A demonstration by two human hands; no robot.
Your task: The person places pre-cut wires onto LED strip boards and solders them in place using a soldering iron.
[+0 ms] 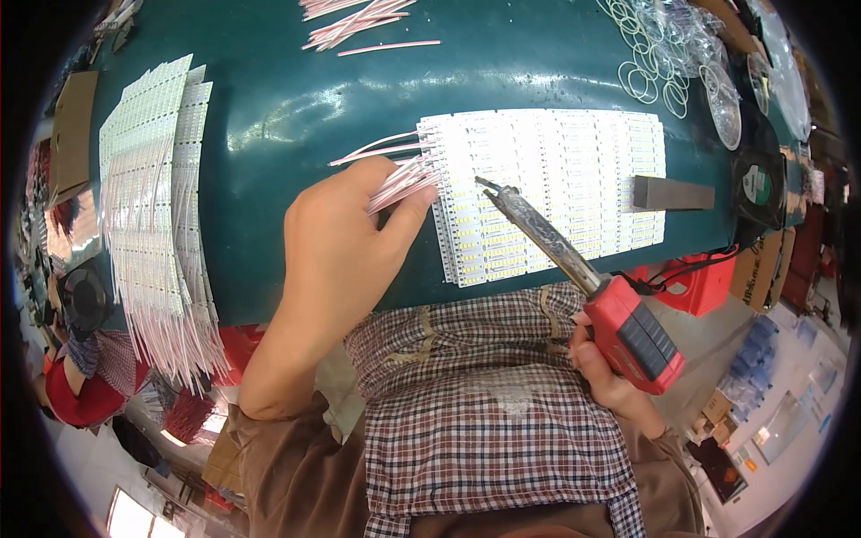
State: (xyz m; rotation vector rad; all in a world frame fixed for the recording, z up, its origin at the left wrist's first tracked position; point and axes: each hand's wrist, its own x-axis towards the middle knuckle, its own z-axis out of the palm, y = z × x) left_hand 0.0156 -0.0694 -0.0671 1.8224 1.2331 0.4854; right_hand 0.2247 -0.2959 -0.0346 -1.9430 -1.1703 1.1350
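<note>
Worktop [296, 99] in dark green is filling the upper half of the view, bending with the lens. Lying on it toward two o'clock is a white sheet of LED strips [556, 179], the strips running side by side with their long axes going from nine to three o'clock. A fanned stack of finished strips [152, 224] with pink wire tails is sitting at nine o'clock, its strips also running roughly crosswise. A checked cloth [484, 403] is covering the lap at six o'clock.

The left hand [345, 238] is resting on the worktop near the centre, its fingers closed around a bundle of pink wires [404, 175]; the wires are pointing toward two o'clock, their ends touching the left edge of the sheet. How many wires it is holding is hard to make out, since the hand is hiding their near ends.

The right hand [610, 372], at four o'clock, is gripping the red handle of a soldering iron [574, 260], its fingers mostly hidden behind the handle. The iron's long axis is running from four o'clock up to ten o'clock, with the tip sitting on the sheet's left part, just beside the wire ends.

A grey metal block [673, 193] is weighing down the sheet's right edge. Clear rings [655, 63] are lying scattered at one o'clock, and loose pink wires [359, 27] at twelve, partly cut off.
</note>
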